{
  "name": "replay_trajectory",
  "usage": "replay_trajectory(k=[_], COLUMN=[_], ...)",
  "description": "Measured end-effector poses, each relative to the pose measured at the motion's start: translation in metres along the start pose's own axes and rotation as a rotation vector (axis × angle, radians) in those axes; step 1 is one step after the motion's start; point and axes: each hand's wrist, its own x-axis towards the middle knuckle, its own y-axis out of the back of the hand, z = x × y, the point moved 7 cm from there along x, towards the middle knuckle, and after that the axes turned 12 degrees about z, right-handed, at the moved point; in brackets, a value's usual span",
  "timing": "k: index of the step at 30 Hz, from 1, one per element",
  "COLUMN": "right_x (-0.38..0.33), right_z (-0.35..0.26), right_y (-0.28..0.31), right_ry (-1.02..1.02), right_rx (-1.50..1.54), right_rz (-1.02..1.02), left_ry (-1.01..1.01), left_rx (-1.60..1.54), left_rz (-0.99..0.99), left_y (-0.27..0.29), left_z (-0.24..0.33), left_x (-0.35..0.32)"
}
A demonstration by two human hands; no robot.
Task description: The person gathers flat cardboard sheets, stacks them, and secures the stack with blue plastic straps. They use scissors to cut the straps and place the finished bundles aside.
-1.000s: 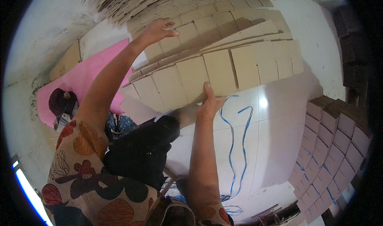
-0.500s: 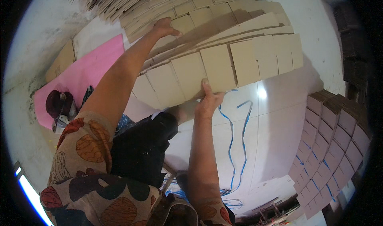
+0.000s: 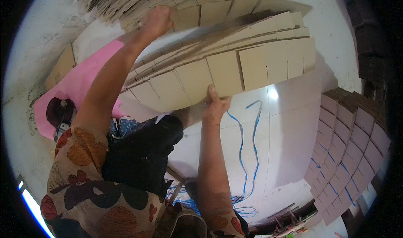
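Cardboard sheets, left hand atop, right hand beneath

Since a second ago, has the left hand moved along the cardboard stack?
Yes. The left hand has slid farther up the cardboard stack, away from the pink sheet.

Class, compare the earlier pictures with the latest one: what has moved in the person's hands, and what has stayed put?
The stack of flat cardboard sheets has risen and tipped a little further up at its far edge, with the left hand reaching higher along it. The right hand still grips the near edge. The blue strap on the tiled floor, the pink sheet and the bundled cartons have not moved.
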Motion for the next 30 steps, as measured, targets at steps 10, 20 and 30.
replay_trajectory(k=[10, 20, 30], right_x=[0.019, -0.014, -0.051], right_z=[0.003, 0.0, -0.061], right_y=[-0.037, -0.017, -0.025], right_ry=[0.067, -0.446, 0.041], right_rx=[-0.108, 0.548, 0.1], right_rz=[0.051, -0.178, 0.047], left_ry=[-0.334, 0.401, 0.51], left_rx=[0.012, -1.052, -1.005], left_rz=[0.462, -0.605, -0.748], left_y=[0.226, 0.039, 0.037], left_z=[0.026, 0.024, -0.011], left_x=[-0.078, -0.139, -0.137])
